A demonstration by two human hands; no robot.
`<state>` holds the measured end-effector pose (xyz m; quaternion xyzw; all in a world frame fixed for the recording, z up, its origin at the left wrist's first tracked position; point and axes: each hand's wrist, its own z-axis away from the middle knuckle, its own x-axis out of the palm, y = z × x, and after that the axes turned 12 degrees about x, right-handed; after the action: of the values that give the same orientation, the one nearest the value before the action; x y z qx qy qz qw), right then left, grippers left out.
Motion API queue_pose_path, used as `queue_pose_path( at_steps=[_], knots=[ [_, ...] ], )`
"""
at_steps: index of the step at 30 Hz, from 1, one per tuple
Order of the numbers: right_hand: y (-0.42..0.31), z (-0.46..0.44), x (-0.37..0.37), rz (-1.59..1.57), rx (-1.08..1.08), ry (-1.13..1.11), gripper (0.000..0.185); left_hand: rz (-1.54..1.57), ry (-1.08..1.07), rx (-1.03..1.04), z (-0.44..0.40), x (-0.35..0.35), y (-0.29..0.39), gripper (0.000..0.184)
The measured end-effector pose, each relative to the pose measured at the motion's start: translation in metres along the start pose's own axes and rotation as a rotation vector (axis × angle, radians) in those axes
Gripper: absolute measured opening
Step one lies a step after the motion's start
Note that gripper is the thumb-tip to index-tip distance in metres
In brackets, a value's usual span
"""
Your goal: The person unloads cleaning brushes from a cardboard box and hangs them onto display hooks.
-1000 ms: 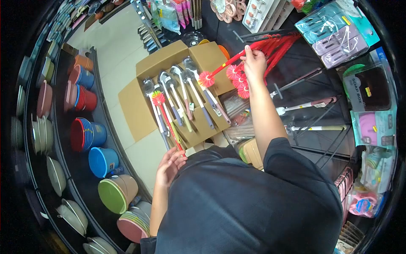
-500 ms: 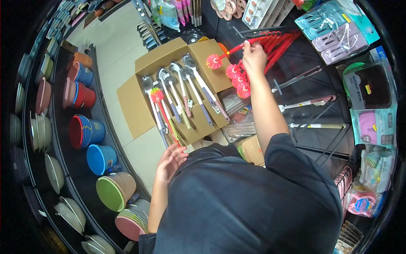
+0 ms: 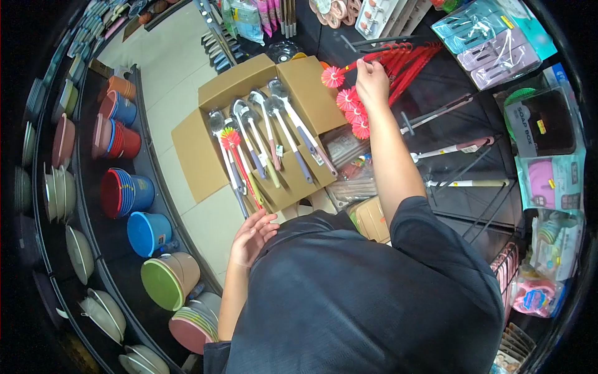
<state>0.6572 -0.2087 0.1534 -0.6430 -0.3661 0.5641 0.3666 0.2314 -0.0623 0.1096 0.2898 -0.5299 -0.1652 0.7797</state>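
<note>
My right hand [image 3: 372, 81] is closed around the handle of a red round-headed brush [image 3: 333, 76] beside a rack hook. More red brushes [image 3: 356, 114] hang just below it, their handles running up to the right. My left hand [image 3: 252, 234] is low in front of my body, fingers curled at the lower end of another red brush [image 3: 230, 138] with a yellow-tipped head; the grip is partly hidden. That brush lies over an open cardboard box [image 3: 288, 198] holding several white-handled brushes [image 3: 274, 115] with grey and pink grips.
Stacked buckets [image 3: 149, 234] and basins line the shelf at left. On the right, packaged soap boxes [image 3: 542, 128] hang on the black rack, with long-handled brushes [image 3: 458, 149] on hooks below. A tan packaged item [image 3: 370, 219] sits beside my right arm.
The red brush in my right hand has shifted right, its head now nearer the hanging bunch. My left hand and the box have barely moved.
</note>
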Motion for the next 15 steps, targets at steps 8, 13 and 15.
queue_pose_path(
  at_steps=[8, 13, 15],
  knots=[
    [0.028, 0.005, 0.003, 0.25, 0.14, -0.194, 0.058, -0.001, -0.009, -0.017, -0.001, 0.0, 0.001, 0.061],
    [0.101, 0.074, 0.021, 0.397, 0.219, -0.533, 0.047, -0.004, -0.02, -0.012, 0.0, -0.005, 0.001, 0.064],
    [0.118, 0.113, 0.022, 0.428, 0.228, -0.701, 0.049, -0.006, -0.023, -0.008, 0.0, -0.008, 0.002, 0.063]
  ],
)
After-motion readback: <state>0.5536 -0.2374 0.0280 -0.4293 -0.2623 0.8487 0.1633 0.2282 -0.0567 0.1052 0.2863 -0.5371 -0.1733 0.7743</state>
